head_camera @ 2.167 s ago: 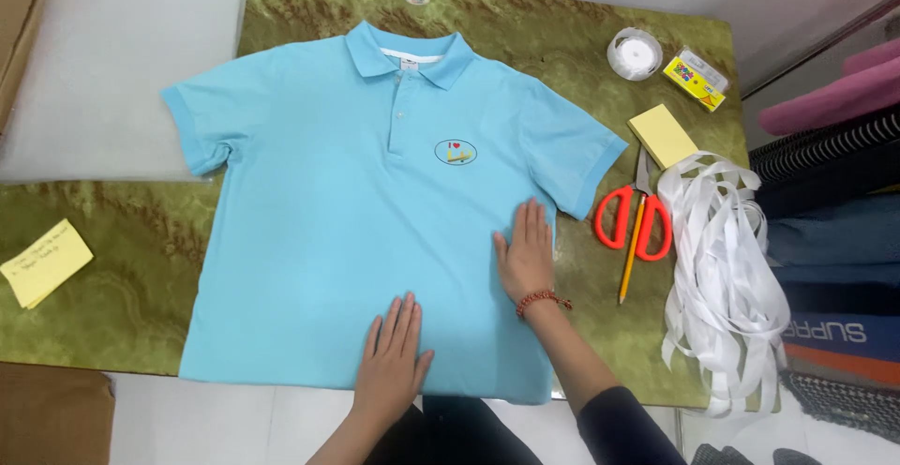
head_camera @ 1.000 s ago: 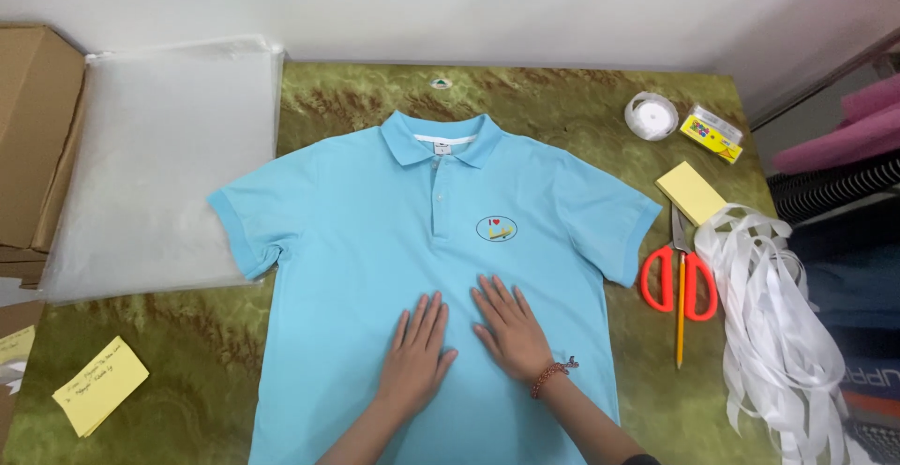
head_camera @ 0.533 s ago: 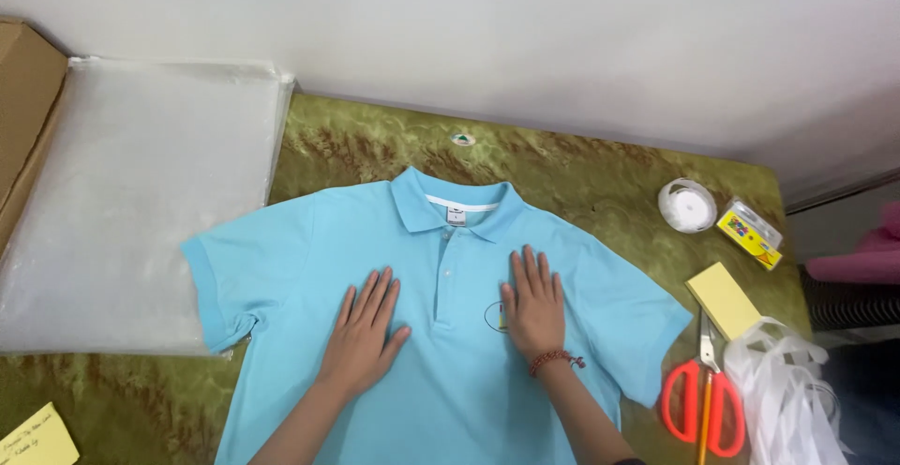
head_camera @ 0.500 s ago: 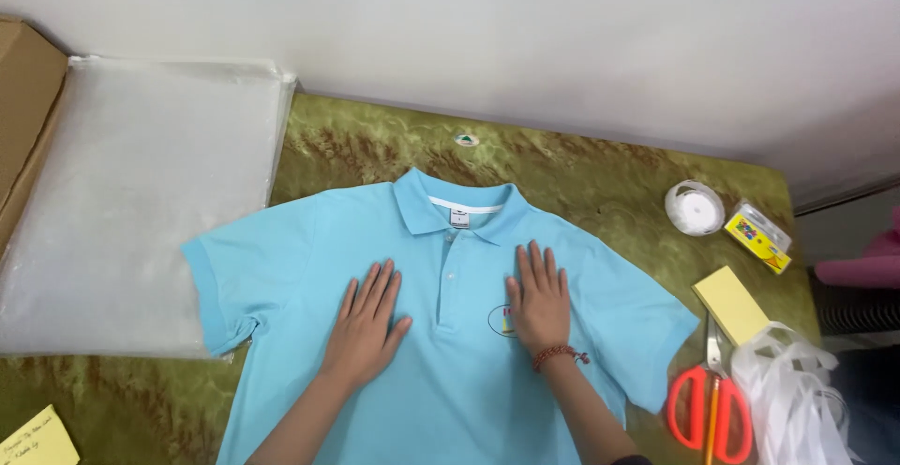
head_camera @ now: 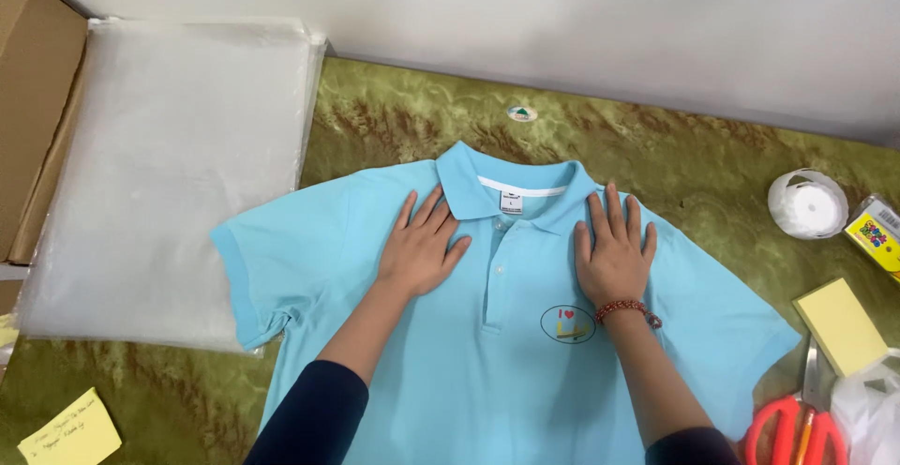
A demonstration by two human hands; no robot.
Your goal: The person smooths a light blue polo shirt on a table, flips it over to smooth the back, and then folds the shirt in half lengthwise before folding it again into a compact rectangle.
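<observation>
Both hands are down flat, fingers spread, palms pressed onto the chest of the light blue polo shirt (head_camera: 506,334). The left hand (head_camera: 420,249) lies just beside the collar's left point, the right hand (head_camera: 614,254), with a red bead bracelet (head_camera: 626,309) at the wrist, lies just beside the other point and above the small oval chest badge (head_camera: 567,324). They grip nothing, they are open and set apart, one on each side of the button placket. The shirt lies face up, collar toward the wall, sleeves spread, on a green mottled tabletop (head_camera: 703,165). Its left sleeve touches a stack of clear plastic bags (head_camera: 169,174), with a cardboard box (head_camera: 33,99) beyond that. Over on the right: a white tape roll (head_camera: 808,204), a small yellow box (head_camera: 877,232), a yellow sticky-note pad (head_camera: 842,324) and red-handled scissors (head_camera: 797,432) at the lower edge. A loose yellow note (head_camera: 70,430) sits at bottom left.
</observation>
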